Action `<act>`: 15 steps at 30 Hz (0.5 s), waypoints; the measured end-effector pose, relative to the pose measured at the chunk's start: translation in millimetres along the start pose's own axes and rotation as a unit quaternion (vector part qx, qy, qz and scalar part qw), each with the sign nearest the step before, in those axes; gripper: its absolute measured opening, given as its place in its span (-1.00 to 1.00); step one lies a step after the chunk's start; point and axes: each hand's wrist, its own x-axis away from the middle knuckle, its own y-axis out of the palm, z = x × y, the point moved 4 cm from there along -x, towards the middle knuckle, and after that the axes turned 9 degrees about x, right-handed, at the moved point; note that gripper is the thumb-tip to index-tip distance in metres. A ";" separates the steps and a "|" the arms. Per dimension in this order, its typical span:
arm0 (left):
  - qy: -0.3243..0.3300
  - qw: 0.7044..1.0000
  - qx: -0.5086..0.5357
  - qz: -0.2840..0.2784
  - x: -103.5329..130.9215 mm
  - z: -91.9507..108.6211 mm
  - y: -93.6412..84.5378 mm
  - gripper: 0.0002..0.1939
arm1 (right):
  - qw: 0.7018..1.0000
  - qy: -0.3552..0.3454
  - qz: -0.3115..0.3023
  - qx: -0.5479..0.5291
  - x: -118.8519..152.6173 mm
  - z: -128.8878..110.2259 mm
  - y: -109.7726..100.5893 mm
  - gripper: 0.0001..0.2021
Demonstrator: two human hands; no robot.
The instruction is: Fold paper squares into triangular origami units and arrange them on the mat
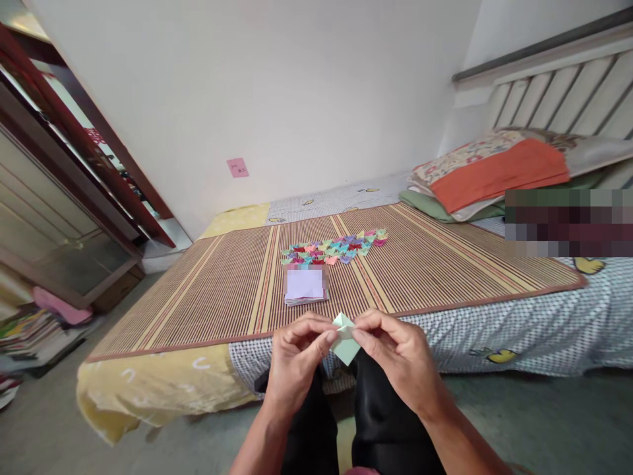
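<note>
Green folded paper (347,353), a small sheet with crisp creases, is held between the two hands, above the person's knees and just before the near edge of the bed. Its outline is roughly a diamond: a pointed peak at the top, raised flaps across the middle, a flat smooth corner below. The left hand (295,359) pinches its left side between thumb and fingers; the right hand (401,353) pinches the right side likewise, fingers curled.

Just beyond the left hand lies a stack of paper (305,285), flat, rectangular, its top sheet pale lilac; blurring obscures its borders. Behind the stack, a cluster of folded paper pieces (330,249), pointed and multicoloured, extends toward the far right. Both rest on a ribbed mat (217,280), brown with yellow-striped bands and a bound edge.

Beneath the mat, a checked sheet (475,333) shows to the right of the right hand; yellow cloth (163,382) with white curved marks hangs left of the left hand. Smooth black trousers (378,409) show below the hands.
</note>
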 end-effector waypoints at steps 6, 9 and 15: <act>-0.014 1.000 0.003 0.024 1.7 -3.3 4.7 -0.82 | 0.999 0.018 0.024 -0.011 3.8 6.0 5.9 -0.77; -0.022 0.999 -0.001 0.038 4.4 -5.6 4.6 -0.82 | 0.999 0.022 0.026 0.001 5.0 6.3 6.6 -0.76; -0.007 0.996 -0.068 0.051 8.8 -6.1 4.3 -0.84 | 0.998 0.024 0.040 0.038 7.6 5.6 6.9 -0.76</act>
